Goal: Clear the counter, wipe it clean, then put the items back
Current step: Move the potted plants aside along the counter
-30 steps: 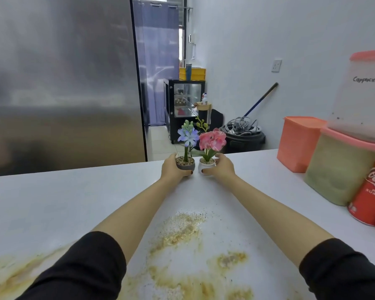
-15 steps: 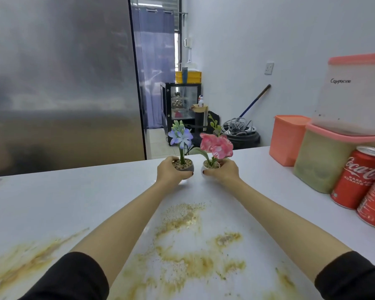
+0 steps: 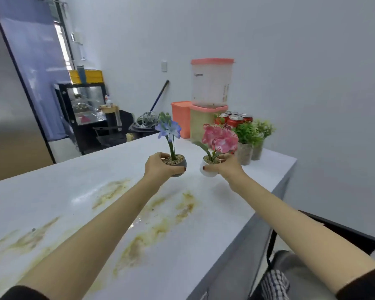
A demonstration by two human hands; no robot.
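Observation:
My left hand (image 3: 159, 167) grips a small grey pot with a blue flower (image 3: 175, 162), held just above the white counter (image 3: 52, 191). My right hand (image 3: 224, 166) grips a small white pot with a pink flower (image 3: 210, 167) beside it. Both pots are upright and a little apart from each other. Yellow-brown stains (image 3: 160, 226) smear the counter in front of me.
At the counter's far right end stand two green plants in grey pots (image 3: 247, 146), several red cans (image 3: 234, 119), a salmon tub (image 3: 181, 118) and two stacked lidded containers (image 3: 211, 83). The counter's right edge (image 3: 268, 204) drops to a dark chair (image 3: 333, 232). A steel fridge (image 3: 9, 126) stands left.
Both hands have lifted the two flower pots off the counter and carried them rightward toward the containers. My view has swung right and tilted.

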